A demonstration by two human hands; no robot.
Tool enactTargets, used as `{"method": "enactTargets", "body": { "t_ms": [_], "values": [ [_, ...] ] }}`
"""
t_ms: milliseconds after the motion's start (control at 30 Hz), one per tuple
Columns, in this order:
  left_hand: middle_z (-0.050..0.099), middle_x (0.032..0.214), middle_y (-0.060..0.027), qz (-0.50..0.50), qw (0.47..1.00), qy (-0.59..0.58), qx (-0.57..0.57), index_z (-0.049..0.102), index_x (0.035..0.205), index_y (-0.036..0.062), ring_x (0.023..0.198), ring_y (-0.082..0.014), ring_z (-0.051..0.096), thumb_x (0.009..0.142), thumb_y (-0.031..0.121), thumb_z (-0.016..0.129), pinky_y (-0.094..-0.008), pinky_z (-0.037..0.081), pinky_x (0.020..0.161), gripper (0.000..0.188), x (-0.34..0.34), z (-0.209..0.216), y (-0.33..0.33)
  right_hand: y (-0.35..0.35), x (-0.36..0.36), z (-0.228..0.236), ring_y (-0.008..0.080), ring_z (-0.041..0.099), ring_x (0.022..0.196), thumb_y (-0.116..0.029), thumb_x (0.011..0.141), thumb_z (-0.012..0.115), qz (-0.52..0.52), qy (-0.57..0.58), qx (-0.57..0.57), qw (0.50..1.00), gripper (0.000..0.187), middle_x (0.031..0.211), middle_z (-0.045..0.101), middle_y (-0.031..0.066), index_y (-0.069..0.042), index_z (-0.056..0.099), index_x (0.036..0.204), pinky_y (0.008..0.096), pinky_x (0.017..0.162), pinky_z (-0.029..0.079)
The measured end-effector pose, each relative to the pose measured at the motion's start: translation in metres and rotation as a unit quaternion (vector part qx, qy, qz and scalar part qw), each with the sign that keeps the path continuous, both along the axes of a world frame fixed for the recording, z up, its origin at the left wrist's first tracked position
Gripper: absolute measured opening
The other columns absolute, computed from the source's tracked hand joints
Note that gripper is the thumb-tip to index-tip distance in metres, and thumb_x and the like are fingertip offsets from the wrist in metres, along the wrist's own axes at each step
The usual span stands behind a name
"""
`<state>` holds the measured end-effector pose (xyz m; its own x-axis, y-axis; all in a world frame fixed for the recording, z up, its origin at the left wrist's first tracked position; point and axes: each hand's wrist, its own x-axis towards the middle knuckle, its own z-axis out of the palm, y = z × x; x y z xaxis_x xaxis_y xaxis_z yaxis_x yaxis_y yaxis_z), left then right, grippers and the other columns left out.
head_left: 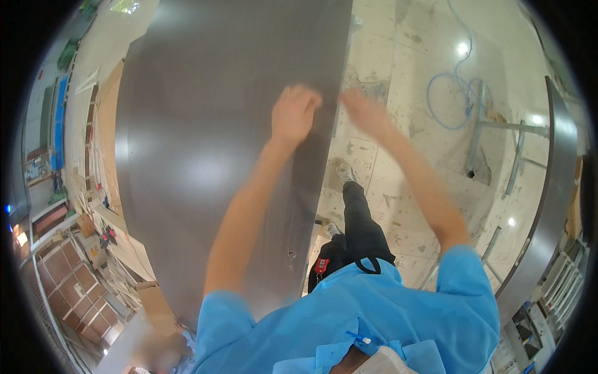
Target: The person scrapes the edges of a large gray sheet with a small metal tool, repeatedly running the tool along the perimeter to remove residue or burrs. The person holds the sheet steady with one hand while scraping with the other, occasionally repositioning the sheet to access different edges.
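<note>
A large dark brown panel with a smooth, slightly shiny face lies in front of me and to my left. Over it, close to its right edge, is my left hand, fingers curled and closed. Whatever those fingers may hold is hidden. My right hand is just past the panel's right edge, across from the left one, with a narrow gap between them. Motion smears its fingers, so their grip is unclear. I cannot tell whether either hand touches the panel.
A blue hose coils on the stained tile floor at right. Near it stands a grey metal frame. Another dark panel is at far right. Cardboard and shelving are at lower left.
</note>
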<state>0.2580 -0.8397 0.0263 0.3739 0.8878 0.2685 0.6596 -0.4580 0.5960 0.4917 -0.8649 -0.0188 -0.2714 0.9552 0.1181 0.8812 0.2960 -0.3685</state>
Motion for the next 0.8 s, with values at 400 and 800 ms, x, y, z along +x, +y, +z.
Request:
{"method": "enactTargets", "body": {
  "t_ms": [400,800],
  "values": [
    [0.075,0.097,-0.0064,0.024,0.995,-0.071,0.069,0.079,0.094,0.0094,0.097,-0.0309,0.066,0.09,0.013,0.078,-0.0434,0.053,0.086,0.006,0.081,-0.026,0.15,0.149,0.06,-0.009,0.038,0.07,0.089,-0.012,0.102,0.059,-0.014,0.022,0.088,0.996,0.016,0.101,0.068,0.0112,-0.012,0.069,0.115,0.0465,0.076,0.058],
    [0.075,0.096,-0.0076,0.046,0.995,-0.091,0.013,0.076,0.092,0.0057,0.095,-0.0306,0.066,0.088,0.008,0.078,-0.0424,0.052,0.085,0.005,0.015,-0.019,-0.016,0.002,0.004,-0.004,0.031,0.072,0.08,-0.008,0.095,0.064,0.071,0.029,0.092,0.993,0.015,0.1,0.066,0.0082,-0.01,0.066,0.109,0.0418,0.063,0.059]
  ]
}}
